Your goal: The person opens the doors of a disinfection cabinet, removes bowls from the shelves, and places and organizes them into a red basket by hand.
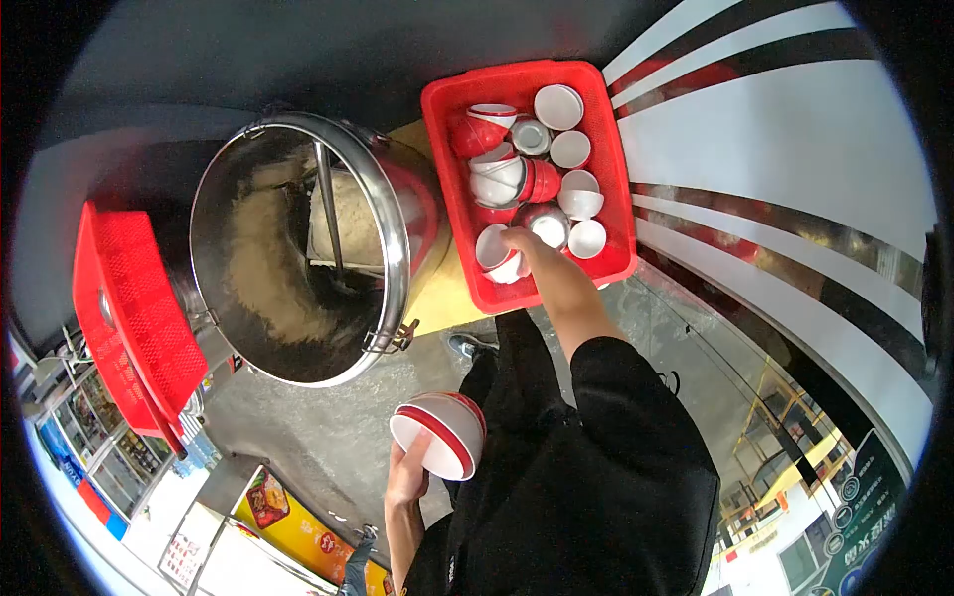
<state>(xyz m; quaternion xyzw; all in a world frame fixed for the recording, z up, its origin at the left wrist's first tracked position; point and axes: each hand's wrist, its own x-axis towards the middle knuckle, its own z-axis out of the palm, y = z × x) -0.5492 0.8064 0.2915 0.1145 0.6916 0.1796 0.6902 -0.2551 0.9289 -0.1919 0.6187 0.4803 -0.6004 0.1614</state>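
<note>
My left hand (405, 473) is closed on a small stack of red and white bowls (453, 425), with the thumb inside the rim. The stack is tilted, its opening facing left. My right hand (519, 244) reaches into a red plastic basket (625, 236) and closes on the rim of a white bowl (490, 245) near its front left corner. Touching or just under that bowl is another red and white bowl (505, 270). Around them lie more white bowls (558, 107), red bowls (542, 181) and shiny metal bowls (546, 226), some stacked, some on their sides.
Left of the basket stands a large steel drum (395, 214) with pale powdery stuff and a rod inside. More red baskets (134, 318) lean at the far left. A striped wall (775, 109) borders the right side. The concrete floor (308, 422) shows below, with another person's leg (360, 566) at the bottom.
</note>
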